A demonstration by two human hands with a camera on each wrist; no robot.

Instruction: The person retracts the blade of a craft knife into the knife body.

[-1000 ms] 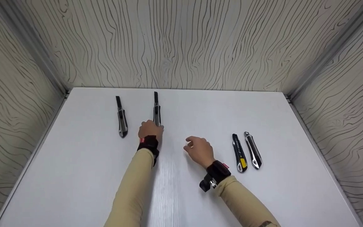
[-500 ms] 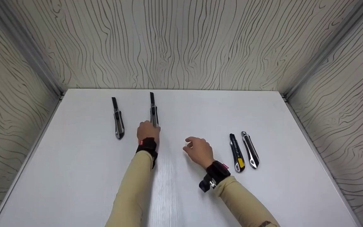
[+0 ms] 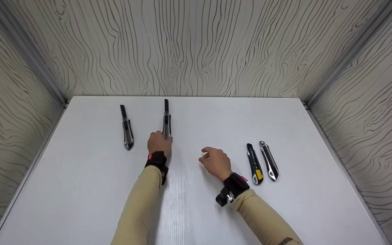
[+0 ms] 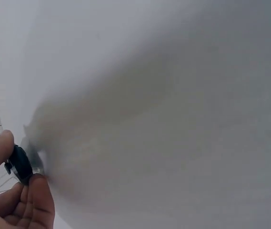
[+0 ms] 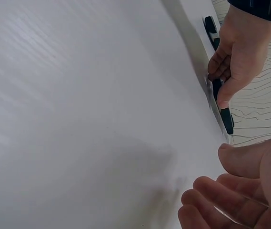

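My left hand (image 3: 159, 143) pinches the handle of a black-and-grey utility knife (image 3: 167, 123) between thumb and fingers. Its dark blade points to the far edge of the table. Seen from the left wrist, the thumb lies on one side of this utility knife (image 4: 21, 163) and the curled fingers on the other. The right hand (image 3: 216, 162) hovers over the table with loosely bent fingers and holds nothing. In the right wrist view that hand (image 5: 240, 191) has thumb and fingers apart. A similar utility knife (image 3: 128, 131), blade out, lies left of the left hand.
Right of the right hand lie two more cutters side by side, a black one with a yellow patch (image 3: 254, 163) and a silver-and-black one (image 3: 269, 160). The white table (image 3: 80, 190) meets wood-patterned panels (image 3: 182, 51) at the back and sides.
The left hand has drawn slightly toward the body, and the utility knife it grips has straightened a little, its blade tip shifting right. The right hand stays in about the same place.
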